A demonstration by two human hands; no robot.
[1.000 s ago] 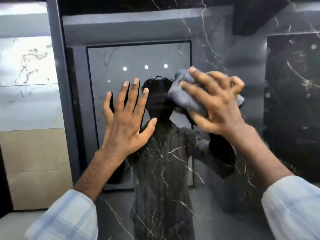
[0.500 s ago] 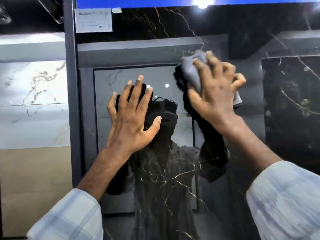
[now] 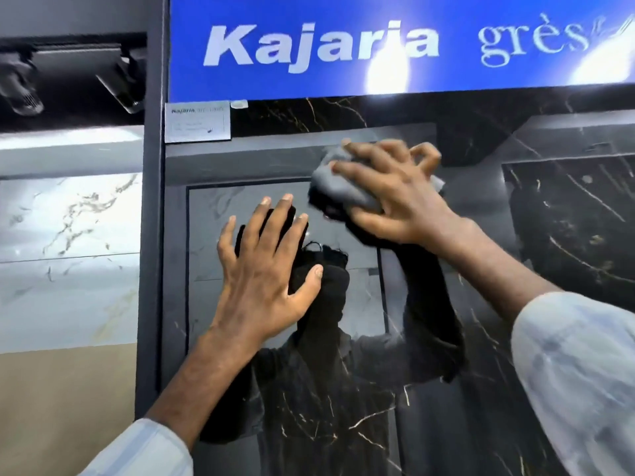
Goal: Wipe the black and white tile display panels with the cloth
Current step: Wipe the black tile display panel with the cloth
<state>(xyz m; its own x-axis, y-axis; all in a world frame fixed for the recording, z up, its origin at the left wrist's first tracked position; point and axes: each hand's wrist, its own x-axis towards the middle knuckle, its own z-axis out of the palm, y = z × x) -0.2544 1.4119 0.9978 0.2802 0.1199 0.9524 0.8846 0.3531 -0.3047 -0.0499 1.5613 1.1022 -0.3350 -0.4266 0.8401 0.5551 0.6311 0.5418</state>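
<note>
- The paper label at the black panel upper left corner could snag or peel if a stroke runs that far
- The left hand lies flat on the black panel, fingers spread, holding nothing; its palm may leave fresh smears, I judge
- The right hand curls its fingers over the bunched grey cloth; a loose wad could slip or skip streaks
- The cloth presses the panel's upper part, up and right of the left hand, below the blue sign

Cloth against black panel
</note>
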